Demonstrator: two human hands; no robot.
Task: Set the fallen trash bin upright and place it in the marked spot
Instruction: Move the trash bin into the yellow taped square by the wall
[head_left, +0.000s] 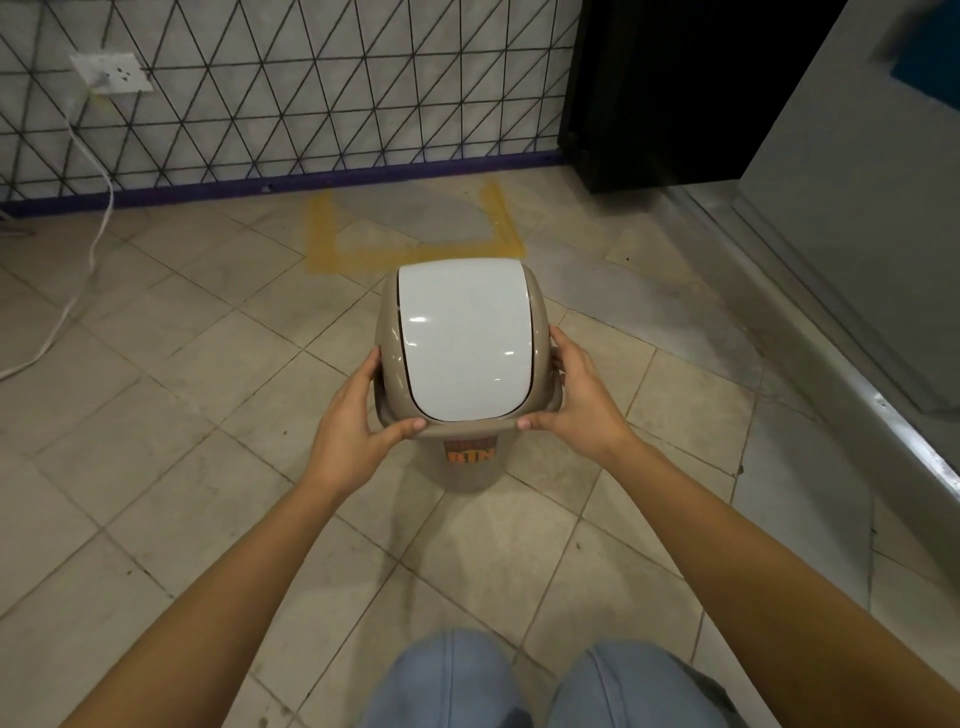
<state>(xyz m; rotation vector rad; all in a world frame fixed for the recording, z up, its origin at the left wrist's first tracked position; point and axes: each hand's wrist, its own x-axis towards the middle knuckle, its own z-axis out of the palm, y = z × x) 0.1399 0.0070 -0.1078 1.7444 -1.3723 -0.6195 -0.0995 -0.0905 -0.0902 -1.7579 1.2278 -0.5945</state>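
Left hand (347, 431) & right hand (576, 402) clamp trash bin (462, 343) rim (axis vertical, lid up).

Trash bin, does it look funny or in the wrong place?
The beige plastic trash bin with the white swing lid stands upright, held by the left hand and the right hand, but it sits short of the yellow painted floor outline by the wall. No spill or damage shows.
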